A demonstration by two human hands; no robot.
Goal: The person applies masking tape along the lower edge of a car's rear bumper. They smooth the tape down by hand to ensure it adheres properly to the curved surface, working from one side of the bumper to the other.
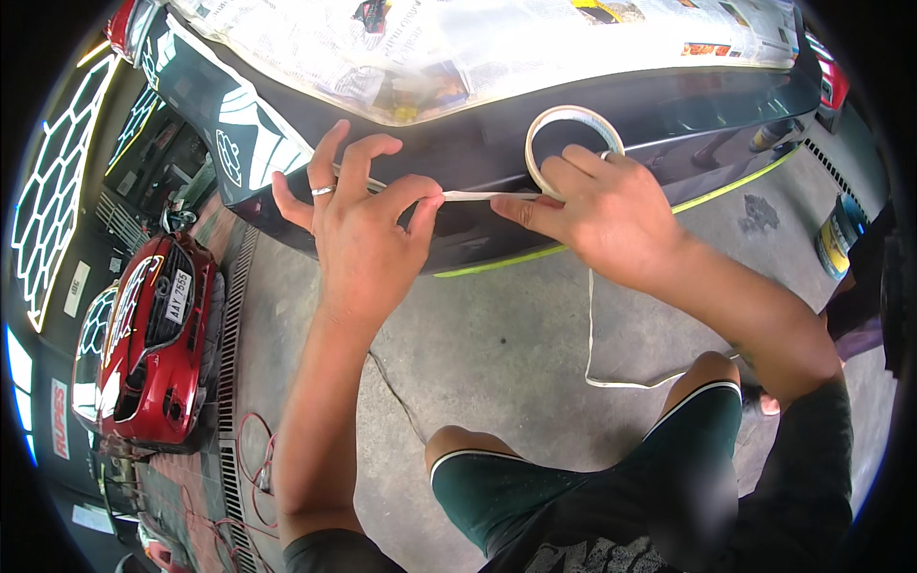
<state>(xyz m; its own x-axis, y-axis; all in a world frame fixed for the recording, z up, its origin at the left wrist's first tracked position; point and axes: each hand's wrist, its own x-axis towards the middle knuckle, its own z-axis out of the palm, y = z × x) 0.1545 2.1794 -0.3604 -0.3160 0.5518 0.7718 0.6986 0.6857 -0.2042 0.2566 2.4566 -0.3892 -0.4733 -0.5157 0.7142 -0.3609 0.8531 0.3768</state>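
Note:
My right hand (pixel 607 215) grips a roll of masking tape (pixel 537 129), its fingers round the lower right of the ring. A narrow strip of tape (pixel 473 197) is stretched between my two hands. My left hand (pixel 368 224) pinches the strip's left end between thumb and forefinger, the other fingers spread upward. Both hands are just in front of a dark grey car body panel (pixel 669 129), which has a yellow-green line (pixel 501 263) along its lower edge. Above the panel, newspaper and clear film (pixel 458 57) cover the car. Whether the strip touches the panel I cannot tell.
A red car (pixel 158 344) with its hood area facing this way stands at the left, beside a floor drain grate (pixel 234 353). Red hose (pixel 253 449) lies near it. A white cord (pixel 621 384) crosses the concrete floor (pixel 506 382). At right are a bucket (pixel 836 244) and another person (pixel 860 306).

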